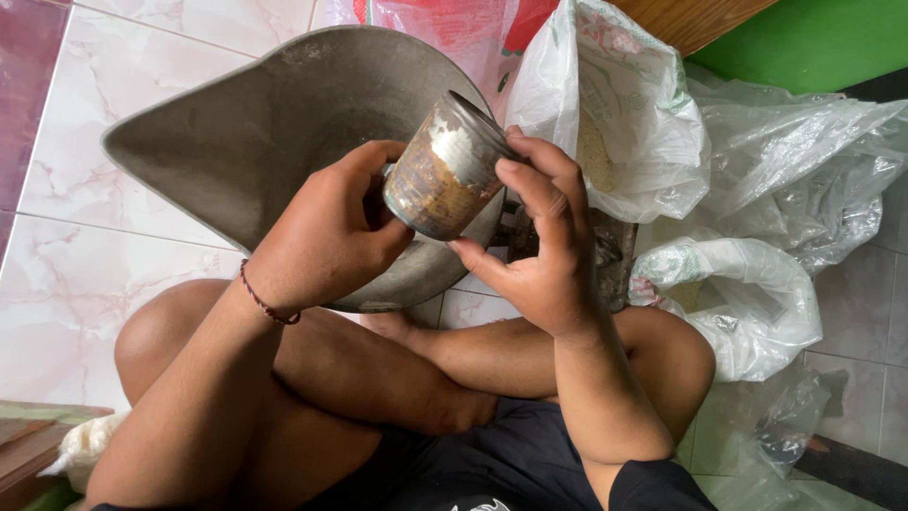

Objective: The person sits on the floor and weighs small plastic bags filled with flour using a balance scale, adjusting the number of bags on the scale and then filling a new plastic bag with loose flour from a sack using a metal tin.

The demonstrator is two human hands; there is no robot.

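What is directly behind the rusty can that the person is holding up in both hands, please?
Behind the rusty can, held by the left hand and right hand, lies a grey metal scale pan on the tiled floor. The can hides part of the pan's rim.

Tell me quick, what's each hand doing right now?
Left hand: closed around the rusty tin can, holding it.
Right hand: fingers on the same can, holding it too.
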